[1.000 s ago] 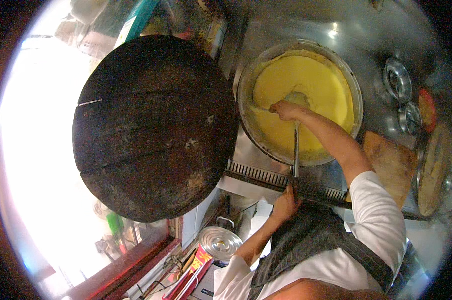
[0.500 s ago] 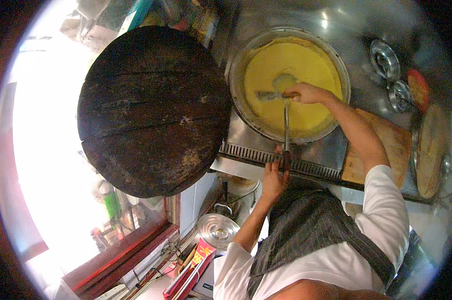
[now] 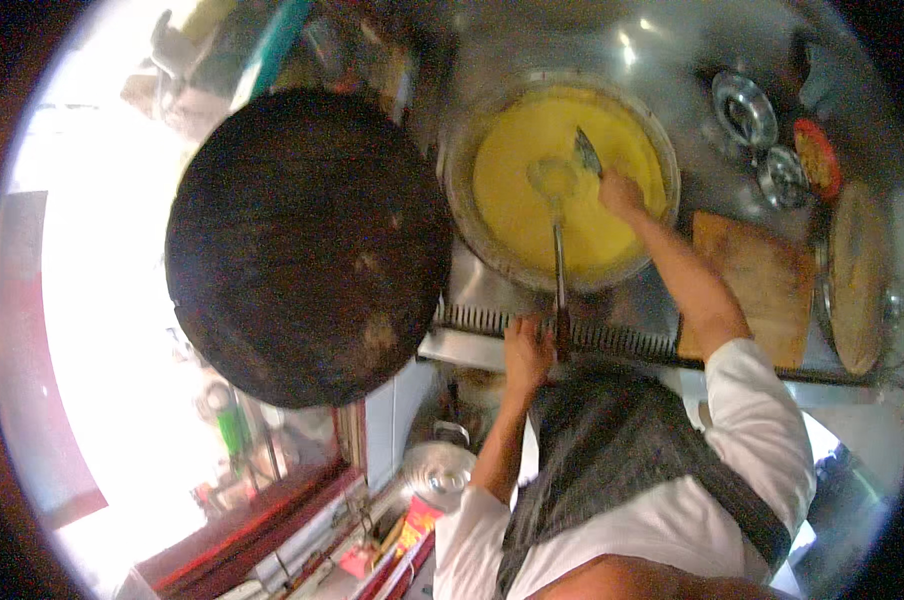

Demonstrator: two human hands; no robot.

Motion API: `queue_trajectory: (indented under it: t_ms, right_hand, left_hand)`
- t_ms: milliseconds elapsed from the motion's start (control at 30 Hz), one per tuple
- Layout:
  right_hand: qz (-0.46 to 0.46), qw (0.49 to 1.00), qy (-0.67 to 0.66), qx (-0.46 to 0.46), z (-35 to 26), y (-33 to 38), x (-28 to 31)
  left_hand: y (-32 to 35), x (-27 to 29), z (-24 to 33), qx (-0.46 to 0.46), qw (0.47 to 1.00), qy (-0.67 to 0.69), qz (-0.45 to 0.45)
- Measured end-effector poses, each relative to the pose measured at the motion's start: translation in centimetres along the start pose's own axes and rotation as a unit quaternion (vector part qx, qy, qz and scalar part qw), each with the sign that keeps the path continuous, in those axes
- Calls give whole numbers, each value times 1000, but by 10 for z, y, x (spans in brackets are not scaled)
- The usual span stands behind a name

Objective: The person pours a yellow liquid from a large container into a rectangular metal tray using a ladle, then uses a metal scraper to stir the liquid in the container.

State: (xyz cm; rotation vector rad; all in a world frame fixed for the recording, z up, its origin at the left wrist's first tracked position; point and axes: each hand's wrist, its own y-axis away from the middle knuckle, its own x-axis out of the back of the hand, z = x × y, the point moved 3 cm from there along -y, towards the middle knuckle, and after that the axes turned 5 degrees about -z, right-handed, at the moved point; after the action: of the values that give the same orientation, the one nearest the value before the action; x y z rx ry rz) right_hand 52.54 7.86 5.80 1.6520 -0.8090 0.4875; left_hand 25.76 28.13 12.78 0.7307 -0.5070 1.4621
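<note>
A wide round metal pan point(image 3: 662, 240) holds smooth yellow batter point(image 3: 512, 220). A ladle point(image 3: 559, 255) reaches in from the near rim, its round bowl resting in the batter left of centre. My left hand point(image 3: 527, 352) is at the ladle's dark grip near the counter's front edge, fingers curled against it; motion blur softens the hold. Over the right part of the pan, my right hand point(image 3: 623, 195) grips a small flat-bladed scraper point(image 3: 588, 152). Its blade tilts up and left, toward the far side, above the batter. The scraper's handle is hidden in the fist.
A big dark round wooden board point(image 3: 307, 250) stands left of the pan. On the right are a wooden cutting board point(image 3: 752, 280), metal bowls point(image 3: 745, 110), a red dish point(image 3: 817, 158) and a round tan lid point(image 3: 857, 280). A slotted vent point(image 3: 617, 338) runs along the counter's front.
My right hand has moved right, away from the ladle, and the scraper has swung from pointing left to pointing away from me. The whole view has shifted slightly.
</note>
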Motion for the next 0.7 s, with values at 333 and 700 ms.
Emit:
queue_trajectory:
  t_ms: [333,700]
  right_hand:
    - [-120,676,-726,26,-34,100,-101]
    - [-212,737,-642,1,10,151,-198]
  left_hand:
    - [-105,-57,24,184,829,519,-92]
    - [-210,-83,-93,236,893,362,126]
